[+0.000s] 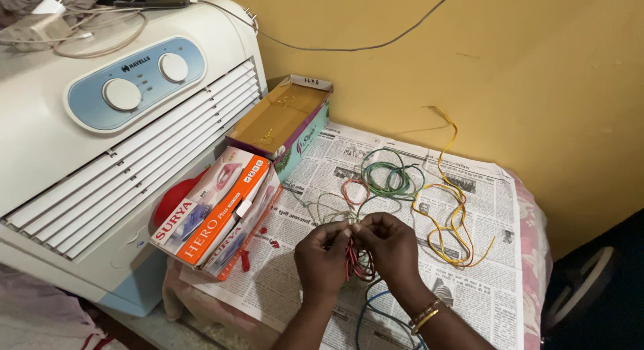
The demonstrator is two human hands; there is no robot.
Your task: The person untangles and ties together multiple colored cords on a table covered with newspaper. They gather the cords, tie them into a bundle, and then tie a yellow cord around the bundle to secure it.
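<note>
The right hand (392,246) and left hand (322,256) meet knuckles-up low over the newspaper (483,289), fingertips pinched together on a thin wire, with a bunch of red wire (355,263) hanging in loops between the palms. A bangle circles the right wrist. Beyond lie loose coils: green wire (392,176) and yellow wire (449,216), glossy and springy. To the left sit an orange-and-white cardboard box (215,212) and an open box (282,119) beside a white cooler (100,122).
</note>
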